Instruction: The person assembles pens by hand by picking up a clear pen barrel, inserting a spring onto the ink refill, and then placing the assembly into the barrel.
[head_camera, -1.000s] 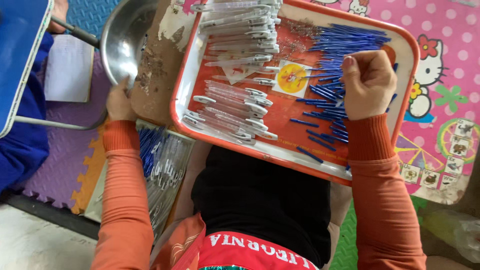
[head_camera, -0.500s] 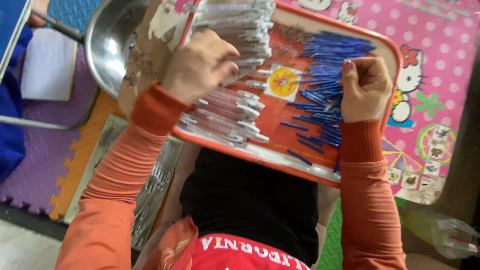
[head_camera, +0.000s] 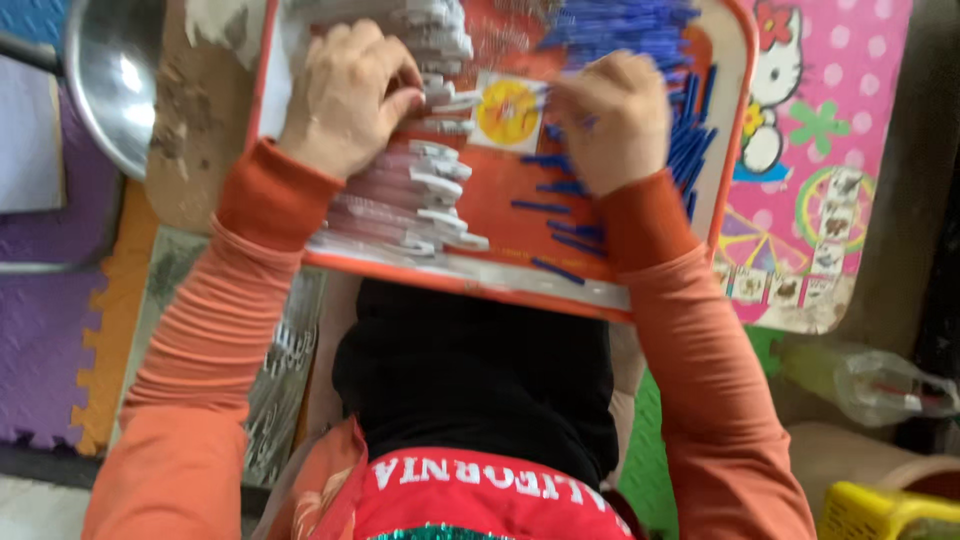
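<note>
A red tray (head_camera: 500, 285) rests on my lap. Its left half holds rows of clear pen barrels with white ends (head_camera: 410, 215). Thin blue refills (head_camera: 640, 25) lie heaped on its right half. My left hand (head_camera: 345, 95) is curled over the barrel rows, fingers closed on one barrel near the tray's middle. My right hand (head_camera: 610, 120) is a fist beside the yellow round sticker (head_camera: 507, 110), pinching a blue refill that points toward my left hand. The hands are close together but blurred, so the contact between barrel and refill is unclear.
A steel bowl (head_camera: 110, 80) sits at the upper left on a worn board (head_camera: 195, 130). More clear barrels (head_camera: 285, 370) lie beside my left thigh. Purple foam mats (head_camera: 40, 340) lie left, a pink cartoon mat (head_camera: 810, 130) right, with a plastic bottle (head_camera: 860, 380) and a yellow object (head_camera: 885, 510).
My left hand left the steel bowl and came onto the barrel rows on the tray. My right hand slid left from the blue refills toward the tray's middle.
</note>
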